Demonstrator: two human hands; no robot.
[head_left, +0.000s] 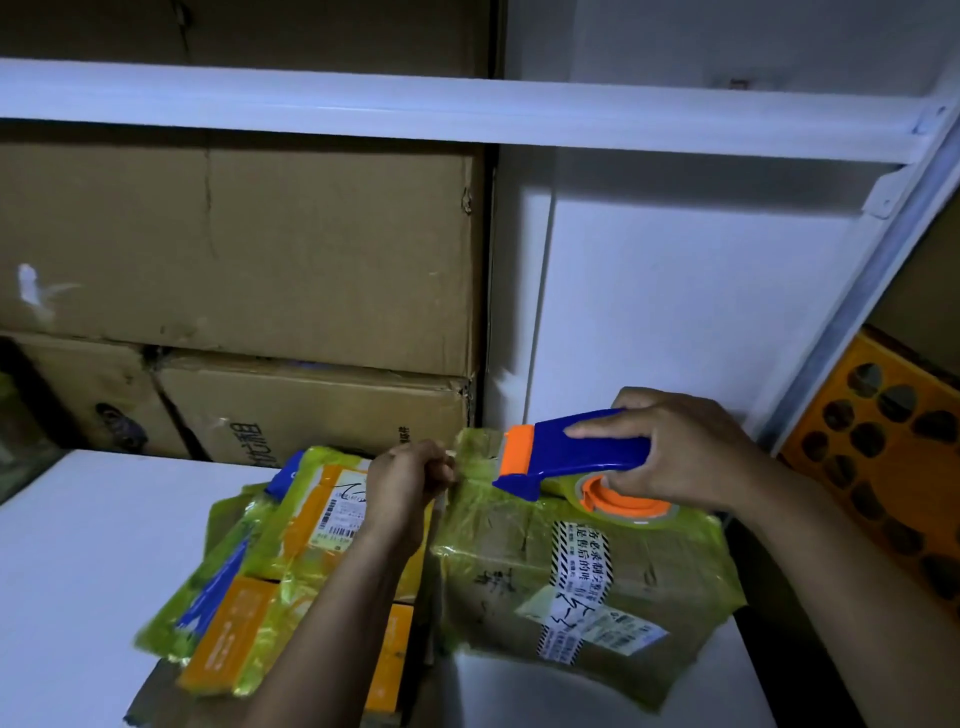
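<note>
The right hand (675, 452) grips a blue-and-orange plastic tape dispenser (576, 457) resting on a brown cardboard parcel wrapped in yellow-green tape (582, 566). The left hand (410, 478) is curled, apparently pinching the tape's loose end (470, 449).

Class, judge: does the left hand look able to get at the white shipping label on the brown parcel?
Probably yes: the left hand is beside the brown parcel and the shipping label lies uncovered on top, though it must first release the tape it pinches.

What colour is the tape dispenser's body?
Blue, with orange blade guard and hub; the tape dispenser shows in the head view.
</note>
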